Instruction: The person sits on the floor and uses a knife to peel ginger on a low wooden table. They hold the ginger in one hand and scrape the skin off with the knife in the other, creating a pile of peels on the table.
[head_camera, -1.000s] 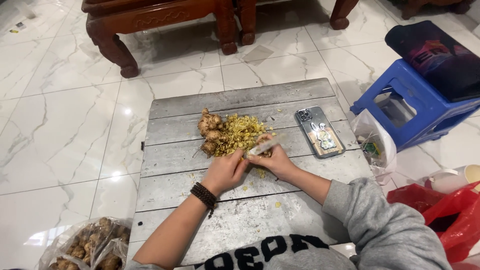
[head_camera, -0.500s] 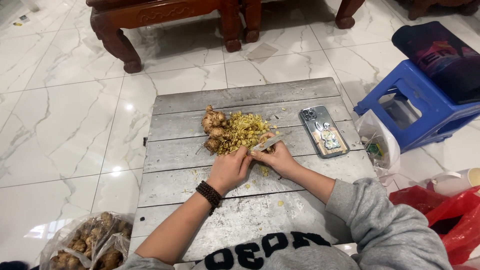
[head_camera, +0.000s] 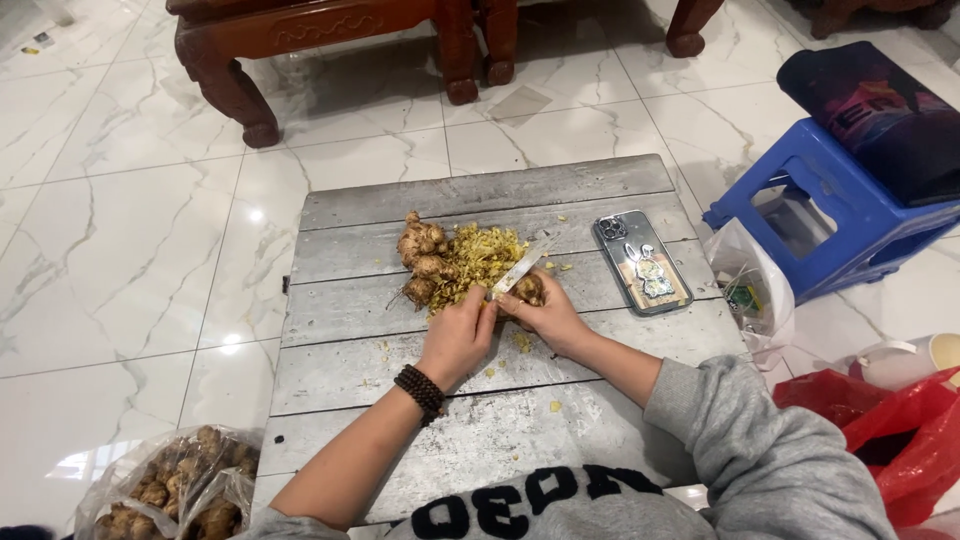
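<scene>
Left hand (head_camera: 455, 335) closed around knife (head_camera: 520, 268) handle, blade angled up and right over peel pile (head_camera: 480, 262). Right hand (head_camera: 548, 316) curled round a ginger piece (head_camera: 530, 289), fingers wrapped tight, piece peeking out at top of fist, touching blade's lower end. Both hands pressed together over grey board (head_camera: 400, 400), just below pile. Bead bracelet (head_camera: 418, 388) on left wrist.

Whole ginger knobs (head_camera: 420, 262) stacked at pile's left edge, touching it. Phone (head_camera: 641, 262) face down on board, right of hands, near but apart. Loose peel flecks scattered on board beneath hands.

Risks, judged from layout:
- Blade edge very near right fingers (edge direction not readable at this size); slip on knobbly skin likely to nick fingertip or thumb.
- Ginger piece small and mostly buried in fist; wet or fibrous surface could squirt out, land on board or tile floor (head_camera: 130, 250).
- Blade tip hanging over pile; a hard stroke could flick peel toward phone.
- Knobs piled loosely at board's left-middle; an elbow or wrist nudge could roll one off.
- Thin white bag (head_camera: 750, 285) hanging just off board's right edge, red bag (head_camera: 900, 430) beside right sleeve; sleeve drag could pull either.
- Bag of ginger (head_camera: 170, 490) on floor at lower left, well apart from hands, no hazard seen.
- Blue stool (head_camera: 830, 210) further right, out of reach of work.
</scene>
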